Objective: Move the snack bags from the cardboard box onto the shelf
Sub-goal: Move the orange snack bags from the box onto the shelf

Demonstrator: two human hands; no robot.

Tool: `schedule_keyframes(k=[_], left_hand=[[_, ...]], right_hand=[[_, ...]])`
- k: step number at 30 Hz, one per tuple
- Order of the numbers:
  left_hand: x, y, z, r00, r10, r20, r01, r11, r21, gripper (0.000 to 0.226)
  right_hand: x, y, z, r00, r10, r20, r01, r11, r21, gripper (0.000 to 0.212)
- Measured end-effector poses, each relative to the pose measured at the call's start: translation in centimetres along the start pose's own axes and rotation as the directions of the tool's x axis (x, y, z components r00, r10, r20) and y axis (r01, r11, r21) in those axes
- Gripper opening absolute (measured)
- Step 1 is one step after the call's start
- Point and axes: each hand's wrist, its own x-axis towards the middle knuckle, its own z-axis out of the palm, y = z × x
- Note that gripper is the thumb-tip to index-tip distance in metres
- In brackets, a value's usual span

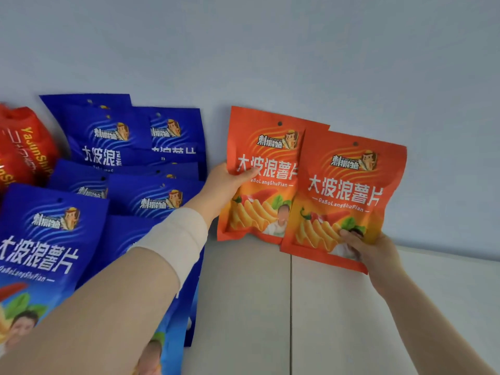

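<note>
- Several glossy blue foil snack bags with white lettering, stacked and overlapping at the left of the shelf, the rear ones leaning on the pale blue-grey wall; the nearest one fills the lower left corner.
- One white flat shelf top, with a narrow vertical seam running down its middle.
- One left forearm in a beige sleeve with a cream ribbed cuff, crossing in front of the blue stack.
- Two orange foil snack bags, standing upright side by side against the wall, right of the blue stack and apart from it. The right-hand orange bag overlaps the right edge of the left-hand orange bag.
- One red crinkled snack bag with yellow lettering, at the far left edge, partly cut off.
- One left hand, pinching the left edge of the left-hand orange bag at mid-height, thumb on its printed front, fingers hidden behind it.
- One right hand, gripping the bottom right corner of the right-hand orange bag, thumb laid over the front, fingers curled behind.
</note>
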Motion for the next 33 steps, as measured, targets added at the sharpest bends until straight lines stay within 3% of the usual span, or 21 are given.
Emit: schedule_keyframes(k=[5,9,17,20,24,28,30,33], left_hand=[[1.0,0.7,-0.3,0.961,0.182,-0.21,-0.098,0.929,0.356,0.055],[1.1,0.8,-0.6,0.936,0.238,-0.26,-0.117,0.905,0.409,0.062],[0.0,1.2,-0.1,0.859,0.412,-0.302,-0.166,0.784,0.598,0.093],[-0.5,1.5,0.2,0.823,0.504,-0.261,-0.144,0.63,0.763,0.091],[-1.6,2.1,0.5,0.797,0.593,-0.119,-0.15,0.384,0.911,0.07],[-5.1,2.1,0.4,0.831,0.548,0.102,-0.179,0.089,0.98,0.05],[-8.3,1.9,0.4,0.853,0.493,0.171,-0.16,-0.064,0.985,0.044],[-14.9,1.4,0.1,0.901,0.403,0.161,-0.112,-0.143,0.983,0.043]], right_hand=[[1.2,-0.2,1.3,1.0,-0.031,-0.005,0.031,0.999,-0.021,0.02],[1.3,0.0,1.9,0.994,-0.109,-0.03,0.106,0.991,-0.087,0.024],[0.2,0.9,2.8,0.953,-0.234,-0.193,0.182,0.95,-0.253,0.059],[0.2,1.5,3.2,0.931,-0.272,-0.244,0.19,0.931,-0.312,0.067],[-0.5,1.7,3.6,0.917,-0.296,-0.267,0.152,0.878,-0.453,0.092],[-4.0,1.4,2.8,0.899,-0.35,-0.262,0.128,0.784,-0.608,0.08],[-6.5,1.4,2.2,0.896,-0.414,-0.159,0.201,0.699,-0.686,0.072],[-11.3,1.4,1.7,0.92,-0.384,0.082,0.302,0.559,-0.772,0.065]])
